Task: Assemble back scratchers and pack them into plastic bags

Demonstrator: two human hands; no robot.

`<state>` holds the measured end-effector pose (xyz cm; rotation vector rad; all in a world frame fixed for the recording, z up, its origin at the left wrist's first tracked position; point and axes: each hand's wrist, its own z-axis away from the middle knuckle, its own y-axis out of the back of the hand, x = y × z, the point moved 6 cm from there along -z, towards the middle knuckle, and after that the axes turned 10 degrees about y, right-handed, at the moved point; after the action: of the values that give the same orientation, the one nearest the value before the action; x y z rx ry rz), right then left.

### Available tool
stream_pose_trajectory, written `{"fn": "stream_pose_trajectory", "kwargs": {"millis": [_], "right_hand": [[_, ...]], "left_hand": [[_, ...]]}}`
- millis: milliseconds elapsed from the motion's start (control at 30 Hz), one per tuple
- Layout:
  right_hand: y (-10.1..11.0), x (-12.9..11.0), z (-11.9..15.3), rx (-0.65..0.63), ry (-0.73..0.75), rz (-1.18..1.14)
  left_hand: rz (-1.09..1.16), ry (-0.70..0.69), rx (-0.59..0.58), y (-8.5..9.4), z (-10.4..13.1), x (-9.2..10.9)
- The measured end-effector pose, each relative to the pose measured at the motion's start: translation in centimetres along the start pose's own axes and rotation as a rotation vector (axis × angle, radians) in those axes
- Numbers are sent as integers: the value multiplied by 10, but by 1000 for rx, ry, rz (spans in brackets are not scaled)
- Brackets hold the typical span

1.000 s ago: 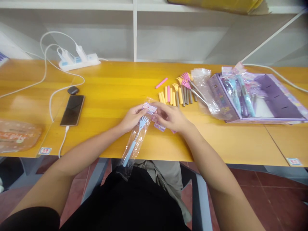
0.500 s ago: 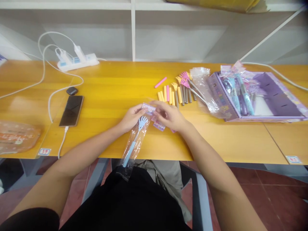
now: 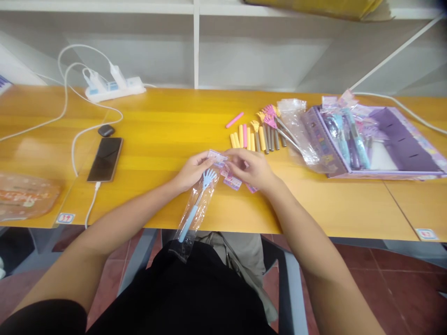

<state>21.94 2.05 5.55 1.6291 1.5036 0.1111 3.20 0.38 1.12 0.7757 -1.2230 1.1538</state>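
Note:
A light-blue back scratcher point(image 3: 188, 224) with a hand-shaped head lies inside a clear plastic bag point(image 3: 204, 204), which hangs over the table edge toward my lap. My left hand point(image 3: 193, 171) pinches the bag's top, where a small printed card point(image 3: 218, 159) shows. At the card's right end, the fingers of my right hand point(image 3: 252, 168) are closed on the bag's top edge. Under that hand, more printed cards point(image 3: 232, 181) lie on the table, partly covered.
Pink and yellow back scratchers point(image 3: 270, 122) and loose handle sleeves point(image 3: 240, 137) lie beyond my right hand, beside clear bags point(image 3: 293, 111). A purple box point(image 3: 410, 139) holds bagged scratchers. Leftward are a phone point(image 3: 105, 159), an earbud case point(image 3: 106, 130) and a power strip point(image 3: 120, 90).
My right hand has shifted slightly at the card's right end. Both hands keep their hold on the bag, and the view has moved a little.

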Motion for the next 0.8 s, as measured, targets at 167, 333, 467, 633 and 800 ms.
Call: {"fn": "stream_pose_trajectory", "kwargs": {"millis": [167, 333, 467, 633, 800], "right_hand": [[-2, 0, 0, -47, 26, -6], [-7, -1, -2, -97, 55, -36], [-10, 1, -1, -105, 50, -48], [-11, -2, -2, -111, 58, -75], [-9, -6, -3, -111, 43, -88]], "left_hand": [[18, 5, -3, 0, 0, 0], [54, -7, -51, -2, -2, -2], [29, -41, -51, -1, -2, 0], [1, -42, -10, 0, -2, 2], [-7, -50, 5, 1, -1, 2]]}}
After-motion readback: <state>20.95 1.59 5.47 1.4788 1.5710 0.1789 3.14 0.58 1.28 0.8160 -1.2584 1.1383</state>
